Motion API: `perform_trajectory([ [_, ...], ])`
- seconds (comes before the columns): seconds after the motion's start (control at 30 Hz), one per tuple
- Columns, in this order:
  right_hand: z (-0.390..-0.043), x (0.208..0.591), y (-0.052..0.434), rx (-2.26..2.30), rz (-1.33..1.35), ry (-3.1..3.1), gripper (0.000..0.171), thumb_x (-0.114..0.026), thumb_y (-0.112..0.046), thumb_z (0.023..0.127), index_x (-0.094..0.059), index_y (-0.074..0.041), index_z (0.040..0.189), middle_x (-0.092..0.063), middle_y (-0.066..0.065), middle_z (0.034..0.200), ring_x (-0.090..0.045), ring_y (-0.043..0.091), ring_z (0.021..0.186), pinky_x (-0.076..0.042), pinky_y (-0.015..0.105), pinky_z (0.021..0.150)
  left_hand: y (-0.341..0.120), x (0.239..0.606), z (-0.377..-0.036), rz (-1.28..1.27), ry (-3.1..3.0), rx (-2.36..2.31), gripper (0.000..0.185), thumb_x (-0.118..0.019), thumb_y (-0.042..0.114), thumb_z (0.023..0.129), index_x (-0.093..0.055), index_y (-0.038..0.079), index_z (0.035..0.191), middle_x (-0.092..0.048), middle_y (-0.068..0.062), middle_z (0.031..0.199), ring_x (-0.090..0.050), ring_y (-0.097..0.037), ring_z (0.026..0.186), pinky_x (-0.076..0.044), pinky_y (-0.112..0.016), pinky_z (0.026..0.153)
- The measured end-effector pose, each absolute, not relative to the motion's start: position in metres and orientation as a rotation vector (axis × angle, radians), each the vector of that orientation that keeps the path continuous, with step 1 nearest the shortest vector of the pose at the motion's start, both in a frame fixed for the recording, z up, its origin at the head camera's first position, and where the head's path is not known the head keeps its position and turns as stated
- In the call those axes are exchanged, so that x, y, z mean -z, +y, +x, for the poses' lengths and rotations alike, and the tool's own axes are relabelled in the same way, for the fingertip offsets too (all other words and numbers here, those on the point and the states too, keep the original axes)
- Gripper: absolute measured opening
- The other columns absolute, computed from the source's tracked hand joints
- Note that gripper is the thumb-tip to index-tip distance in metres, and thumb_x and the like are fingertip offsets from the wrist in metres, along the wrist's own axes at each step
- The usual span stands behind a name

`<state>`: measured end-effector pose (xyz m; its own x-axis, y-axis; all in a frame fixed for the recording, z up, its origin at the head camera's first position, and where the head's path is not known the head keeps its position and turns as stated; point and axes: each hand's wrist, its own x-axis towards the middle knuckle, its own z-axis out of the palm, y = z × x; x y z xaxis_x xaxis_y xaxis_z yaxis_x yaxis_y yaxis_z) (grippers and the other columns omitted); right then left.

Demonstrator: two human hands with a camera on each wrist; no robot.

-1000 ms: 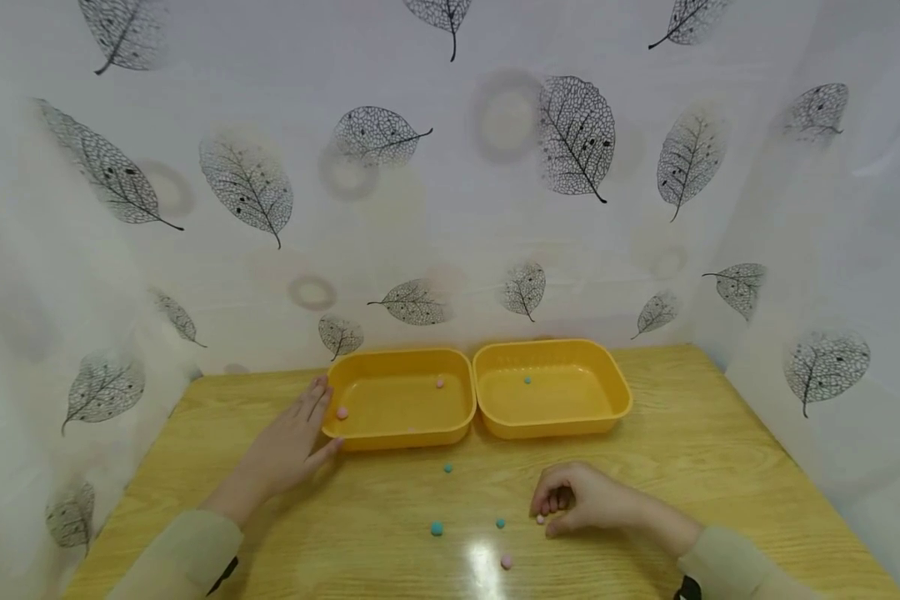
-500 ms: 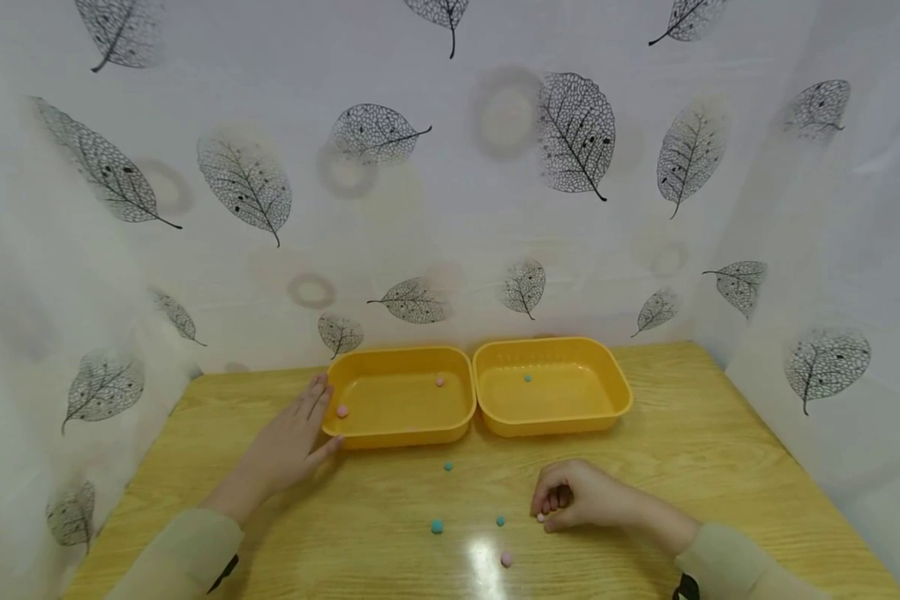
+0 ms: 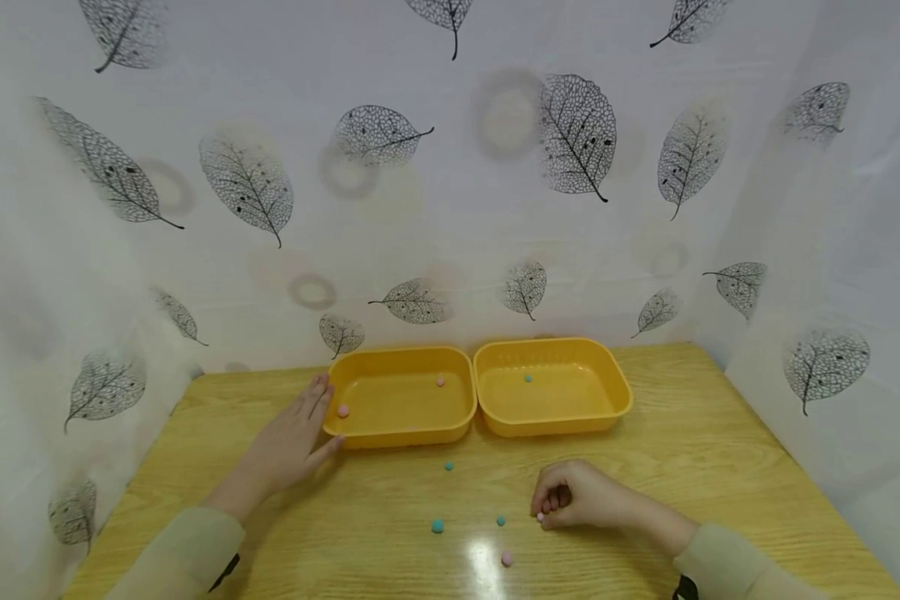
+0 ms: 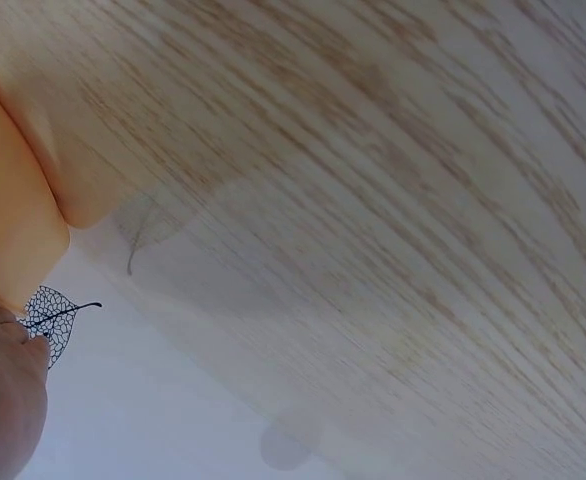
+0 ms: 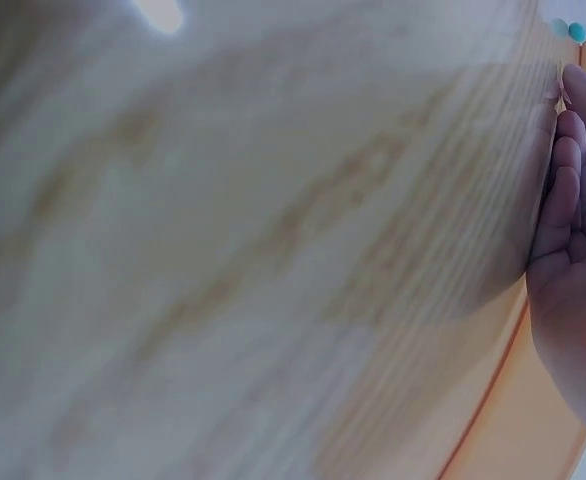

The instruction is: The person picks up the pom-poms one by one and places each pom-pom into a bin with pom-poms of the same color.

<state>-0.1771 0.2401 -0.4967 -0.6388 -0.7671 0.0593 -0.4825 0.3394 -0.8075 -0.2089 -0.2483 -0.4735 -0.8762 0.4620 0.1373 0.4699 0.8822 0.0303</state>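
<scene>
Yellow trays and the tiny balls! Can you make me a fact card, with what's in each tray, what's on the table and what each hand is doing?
Left yellow tray: two pink balls seen clearly
Right yellow tray: one teal ball
Loose on the table: three teal balls and one loose pink ball
Left hand: touches the left end of the left yellow tray
Right hand: pinches a small pink ball down near the table
Background: pale sheet with dark leaf prints
</scene>
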Motion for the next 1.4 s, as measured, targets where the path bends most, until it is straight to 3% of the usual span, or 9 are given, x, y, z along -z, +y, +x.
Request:
perform_trajectory([
  [0.4,-0.178,0.493,0.240,1.249,-1.016,2.221,0.005,-0.084,-0.015,0.093,-0.082,-0.012,0.096,-0.076,0.005,0.087,-0.060,-0.007,0.077,-0.057,0.018,0.064,-0.246,0.470,-0.209,-0.721,-2.940,0.106,0.086,-0.057,0.049,0.107,-0.029,-0.013,0.161,-0.020,-0.030,0.173,-0.023,-0.045,0.162,-0.031,-0.059,0.130],
  [0.73,-0.182,0.488,0.237,1.210,-0.900,2.272,0.005,-0.084,-0.009,0.090,-0.082,-0.010,0.094,-0.078,-0.005,0.086,-0.061,-0.007,0.075,-0.057,0.017,0.066,-0.245,0.470,-0.206,-0.734,-2.908,0.133,0.086,-0.056,0.050,0.107,-0.031,-0.014,0.160,-0.023,-0.032,0.172,-0.026,-0.047,0.160,-0.033,-0.060,0.128],
  [0.87,-0.184,0.485,0.235,1.184,-0.890,2.293,0.004,-0.083,-0.009,0.091,-0.082,-0.011,0.094,-0.079,-0.005,0.086,-0.062,-0.006,0.075,-0.058,0.017,0.068,-0.245,0.469,-0.206,-0.718,-2.937,0.149,0.086,-0.055,0.050,0.108,-0.029,-0.012,0.161,-0.020,-0.030,0.173,-0.022,-0.045,0.162,-0.025,-0.054,0.133],
  [1.13,-0.191,0.477,0.225,1.148,-0.938,2.357,0.007,-0.081,-0.006,0.092,-0.083,-0.013,0.093,-0.080,-0.006,0.086,-0.063,-0.006,0.075,-0.060,0.018,0.068,-0.247,0.471,-0.208,-0.716,-2.942,0.127,0.086,-0.058,0.048,0.107,-0.029,-0.012,0.161,-0.020,-0.030,0.173,-0.022,-0.045,0.162,-0.032,-0.060,0.129],
  [1.4,-0.202,0.454,0.211,1.188,-1.028,2.423,0.005,-0.082,-0.006,0.092,-0.081,-0.005,0.096,-0.080,0.001,0.090,-0.064,-0.005,0.079,-0.062,0.021,0.071,-0.246,0.468,-0.207,-0.726,-2.938,0.119,0.085,-0.058,0.046,0.107,-0.029,-0.013,0.161,-0.021,-0.031,0.173,-0.022,-0.046,0.162,-0.030,-0.059,0.130],
])
